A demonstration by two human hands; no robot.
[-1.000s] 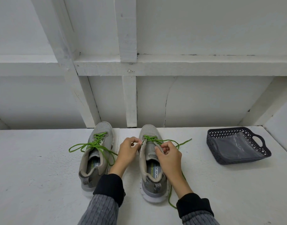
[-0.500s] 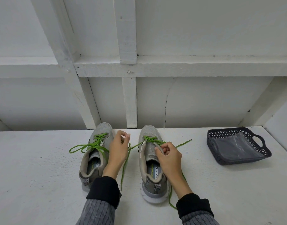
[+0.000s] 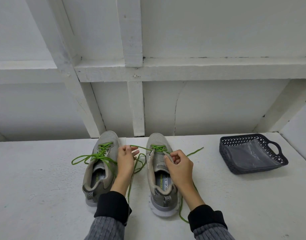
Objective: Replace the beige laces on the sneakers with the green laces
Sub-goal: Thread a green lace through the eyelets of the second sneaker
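Two grey-beige sneakers stand side by side on a white surface, toes away from me. The left sneaker (image 3: pixel 103 163) carries a green lace (image 3: pixel 89 157) with loose loops trailing left. The right sneaker (image 3: pixel 160 172) has a green lace (image 3: pixel 158 148) through its upper eyelets. My left hand (image 3: pixel 125 161) is between the shoes and pinches one end of that lace, pulled out to the left. My right hand (image 3: pixel 179 166) rests on the right sneaker and pinches its tongue. The other lace end (image 3: pixel 195 152) trails right on the surface.
A dark perforated plastic basket (image 3: pixel 278 161) with a clear plastic bag inside sits at the right. A white wall with wooden beams (image 3: pixel 136 108) rises just behind the sneakers' toes. The white surface (image 3: pixel 36 187) extends to both sides.
My left hand drew the lace end out of the right sneaker's eyelet and moved left, stretching the lace between the shoes. My right hand stayed on the tongue.
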